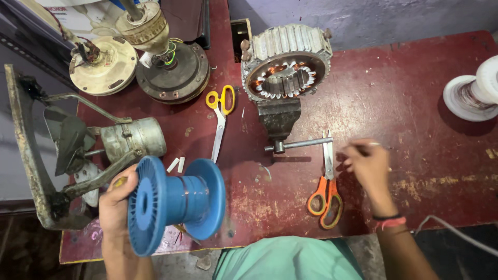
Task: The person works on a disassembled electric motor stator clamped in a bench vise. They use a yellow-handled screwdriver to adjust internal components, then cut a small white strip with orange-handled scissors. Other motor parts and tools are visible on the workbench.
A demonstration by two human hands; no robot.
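Hands are busy at the red table [415,103]. Left hand [116,207] wraps tight around a blue spool [176,202], holding it up. Right hand [365,163] pinches something thin beside orange scissors [326,192], near the clamped motor ring [285,62].

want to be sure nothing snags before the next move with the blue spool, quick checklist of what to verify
1. Left hand has a firm hold on the blue spool: ok, its grip is on one flange, spool lifted over the table edge.
2. Right hand pinching the wire end: cannot tell, the hand is blurred.
3. Wire path from spool to right hand free: cannot tell, no strand shows.
4. Orange scissors out of the way: not ok, they lie just beside the right hand.
5. Stator held in the vise: ok, it sits above the vise.
6. Yellow scissors away from both hands: ok.
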